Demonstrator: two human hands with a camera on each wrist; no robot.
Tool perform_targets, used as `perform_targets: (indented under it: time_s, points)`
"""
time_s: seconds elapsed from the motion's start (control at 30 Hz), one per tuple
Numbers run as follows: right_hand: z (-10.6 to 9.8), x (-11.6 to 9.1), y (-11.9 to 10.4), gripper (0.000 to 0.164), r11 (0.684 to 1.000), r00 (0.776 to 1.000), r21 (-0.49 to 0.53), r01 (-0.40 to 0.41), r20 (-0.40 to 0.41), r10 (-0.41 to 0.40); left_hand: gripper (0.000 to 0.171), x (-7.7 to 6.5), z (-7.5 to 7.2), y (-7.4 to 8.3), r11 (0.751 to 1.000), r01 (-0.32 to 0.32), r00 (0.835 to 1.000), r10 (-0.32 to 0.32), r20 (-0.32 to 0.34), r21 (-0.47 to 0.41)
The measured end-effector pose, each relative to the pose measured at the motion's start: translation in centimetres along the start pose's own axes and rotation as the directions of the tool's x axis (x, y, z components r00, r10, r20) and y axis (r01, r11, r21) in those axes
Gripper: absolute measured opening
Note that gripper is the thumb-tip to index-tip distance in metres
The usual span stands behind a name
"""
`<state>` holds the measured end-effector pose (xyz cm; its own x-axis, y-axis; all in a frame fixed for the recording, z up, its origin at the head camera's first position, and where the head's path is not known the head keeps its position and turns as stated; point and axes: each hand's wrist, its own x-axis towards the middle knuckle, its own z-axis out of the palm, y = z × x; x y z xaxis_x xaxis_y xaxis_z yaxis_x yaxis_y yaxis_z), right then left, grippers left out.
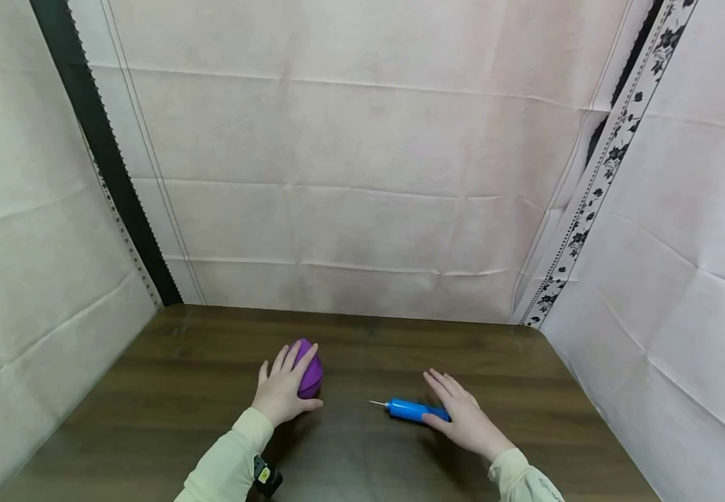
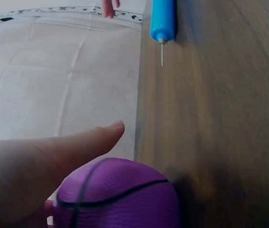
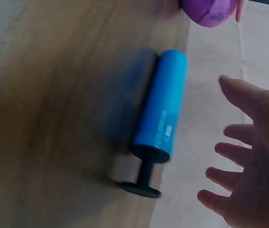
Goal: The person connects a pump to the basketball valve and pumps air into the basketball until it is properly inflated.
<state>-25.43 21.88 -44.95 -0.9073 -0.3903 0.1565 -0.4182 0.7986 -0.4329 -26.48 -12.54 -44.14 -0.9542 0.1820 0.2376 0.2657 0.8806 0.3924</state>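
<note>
Purple ball (image 1: pixel 311 378) is touching the spread left hand (image 1: pixel 280 392). I'm seeing a blue pump (image 1: pixel 409 410) lying between it and the uncurled right hand (image 1: pixel 465 418).

You're facing pale cloth (image 1: pixel 362 139) hanging at twelve o'clock, floral trim (image 1: pixel 616 155) at two, black trim (image 1: pixel 105 139) at ten, brown desk (image 1: pixel 350 464) at six.

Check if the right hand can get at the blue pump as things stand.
Probably yes: the right hand is open right beside the blue pump, nothing shows in the way between them, and the needle points away from that hand.
</note>
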Motion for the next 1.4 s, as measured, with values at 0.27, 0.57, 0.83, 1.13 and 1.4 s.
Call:
perform_targets:
  time_s: [0.27,0.57,0.83,1.13,1.4]
  points:
    - [1.7,0.1,0.5,0.062,0.998,0.989,0.045,0.043,0.138,-0.049,0.087,0.0,0.9,-1.0,0.997,0.034,0.999,-0.034,0.009,-0.063]
    - [2.6,0.2,0.7,0.053,0.999,0.992,0.025,0.021,0.125,-0.024,0.074,0.8,0.9,-1.7,0.996,0.013,0.994,-0.022,-0.105,-0.089]
    - [2.7,0.1,1.1,0.031,0.995,0.989,0.015,0.098,0.114,-0.099,0.062,0.9,0.1,-2.6,0.992,0.011,0.992,-0.026,-0.120,-0.122]
    - [1.8,-0.3,-0.4,0.035,0.988,0.987,-0.016,0.156,0.026,-0.156,0.052,0.3,0.3,-1.0,0.912,-0.092,0.994,0.057,-0.098,-0.400]
    - [0.4,-0.7,-2.3,0.044,0.973,0.963,-0.078,0.219,-0.141,-0.228,0.045,-0.3,1.5,0.3,0.822,-0.129,0.992,0.108,-0.070,-0.554]
